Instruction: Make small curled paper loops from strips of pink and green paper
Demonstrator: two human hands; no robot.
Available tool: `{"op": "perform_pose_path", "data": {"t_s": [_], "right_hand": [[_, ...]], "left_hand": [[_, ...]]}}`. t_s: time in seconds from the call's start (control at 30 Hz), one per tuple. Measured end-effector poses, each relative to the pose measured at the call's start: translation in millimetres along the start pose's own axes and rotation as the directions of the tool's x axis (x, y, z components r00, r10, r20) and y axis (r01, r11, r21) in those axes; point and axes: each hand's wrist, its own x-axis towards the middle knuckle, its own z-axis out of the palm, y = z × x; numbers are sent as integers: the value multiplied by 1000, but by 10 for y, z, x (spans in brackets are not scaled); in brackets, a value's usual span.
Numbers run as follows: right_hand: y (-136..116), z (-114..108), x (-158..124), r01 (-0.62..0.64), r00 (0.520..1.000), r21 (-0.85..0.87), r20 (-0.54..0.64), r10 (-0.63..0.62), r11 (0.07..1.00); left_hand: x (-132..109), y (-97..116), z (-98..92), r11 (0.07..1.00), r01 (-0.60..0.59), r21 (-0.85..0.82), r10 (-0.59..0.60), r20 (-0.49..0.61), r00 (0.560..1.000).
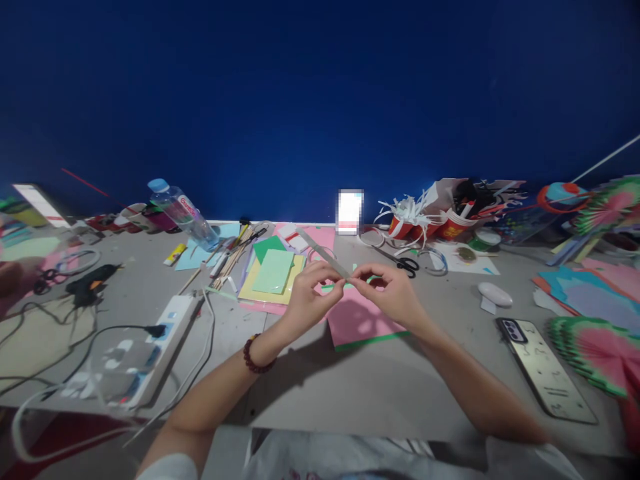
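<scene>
Above a pink paper sheet with green edges (363, 323), my two hands meet fingertip to fingertip. My left hand (313, 290) is closed in a pinch on the lower end of a narrow greyish strip (323, 250), which slants up and to the left; its material is unclear. My right hand (387, 290) pinches at the same end, its thumb and forefinger touching the left fingertips. The pink sheet lies flat on the table, partly covered by both hands. Just left of my left hand is a pile of green and yellow paper (273, 273).
Black scissors (407, 265) lie beyond my right hand. A phone (547, 370) and a watermelon-coloured paper fan (600, 353) are at right. To the left are a power strip (167, 353), a glue gun (93, 283) and a leaning bottle (185, 213). Another person's hand (17, 280) shows far left.
</scene>
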Motion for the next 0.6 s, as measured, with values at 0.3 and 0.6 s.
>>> {"op": "perform_pose_path", "data": {"t_s": [0.3,0.6], "right_hand": [[7,89,-40,303,921,-291,-157,-358,908],[37,153,-71,361,886,-355,-157,-436,862]], "left_hand": [[-7,-73,44,992,94,-84,-95,-8,995],[-39,-73,54,1000,13,-17,-14,-25,1000]]}}
